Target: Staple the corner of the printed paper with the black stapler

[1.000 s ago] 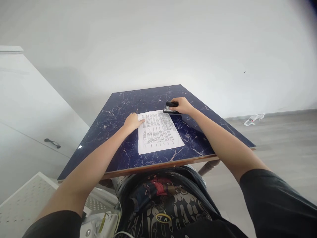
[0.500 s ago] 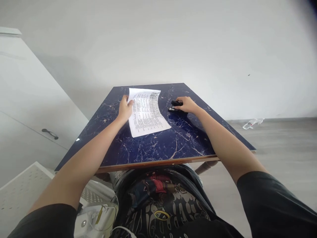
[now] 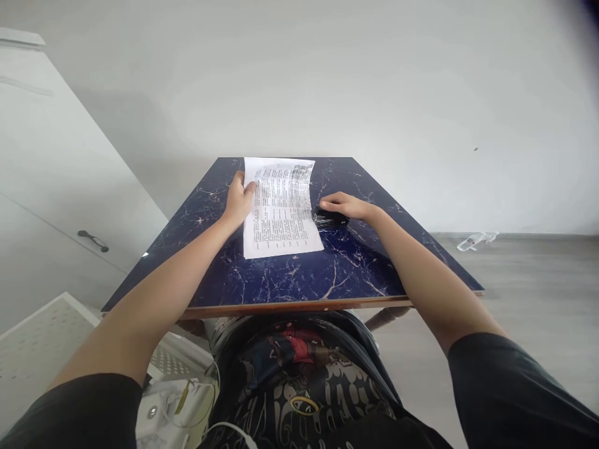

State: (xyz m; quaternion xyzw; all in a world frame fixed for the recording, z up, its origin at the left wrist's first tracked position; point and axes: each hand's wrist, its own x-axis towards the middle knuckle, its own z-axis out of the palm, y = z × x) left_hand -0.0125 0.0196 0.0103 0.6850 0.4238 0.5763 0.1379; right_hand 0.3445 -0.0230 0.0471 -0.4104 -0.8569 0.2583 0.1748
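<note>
**Paper in my left hand, stapler under my right**

A white cabinet (image 3: 56,187) fills the left side, a dark handle (image 3: 92,241) on its door. In front of me stands the table (image 3: 290,274), its top dark blue with pale marble veins and a brown edge on my side. Below that edge shows my black shirt (image 3: 299,380), printed with a coloured graphic in which I can read no words.

The paper (image 3: 281,218) sits on the middle of the table, toward the far side. It is white and covered in dense black print set in rows, too small to read. Its near edge lies flat on the tabletop, while its far end rises and curls off the surface.

My left hand (image 3: 238,202) is closed on the paper's left edge, thumb on the printed face and fingers behind it. My right hand (image 3: 349,206) lies palm down just right of the paper, its fingers nearly straight across the top of the black stapler (image 3: 330,219). Whether the thumb clasps the stapler from the side I cannot tell. The stapler rests on the table, just beside the paper's right edge.

Well off to the right, a clear plastic bottle (image 3: 477,239) lies on the grey floor by the wall.
</note>
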